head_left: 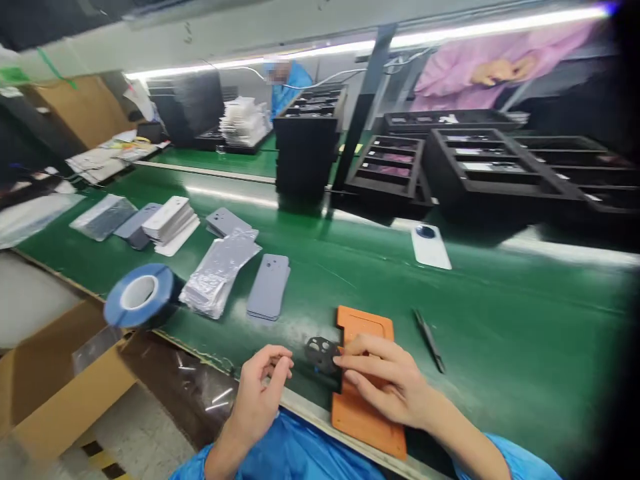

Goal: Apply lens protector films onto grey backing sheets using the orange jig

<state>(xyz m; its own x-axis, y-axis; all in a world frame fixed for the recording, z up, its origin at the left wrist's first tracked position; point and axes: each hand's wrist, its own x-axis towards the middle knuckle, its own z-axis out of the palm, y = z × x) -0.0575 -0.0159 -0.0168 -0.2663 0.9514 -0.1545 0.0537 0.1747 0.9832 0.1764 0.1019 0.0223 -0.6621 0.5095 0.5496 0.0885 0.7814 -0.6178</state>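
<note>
A thin black plate with round holes (323, 353) lies at the left edge of an orange fixture (367, 417), close to the table's front edge. My right hand (387, 380) is over the fixture, its fingertips pinched on the right end of the black plate. To the left of the plate, my left hand (263, 390) is raised with curled fingers, thumb near the index finger; whether anything small is between them cannot be made out. A dark pen-like tool (429, 341) lies right of the fixture.
Grey phone-shaped panels (269, 287), plastic-wrapped panels (217, 270) and a blue tape roll (140, 295) are on the left. A white panel (431, 247) lies farther back. Black trays (495, 173) line the rear. A cardboard box (65, 380) stands below left. Two people are beyond.
</note>
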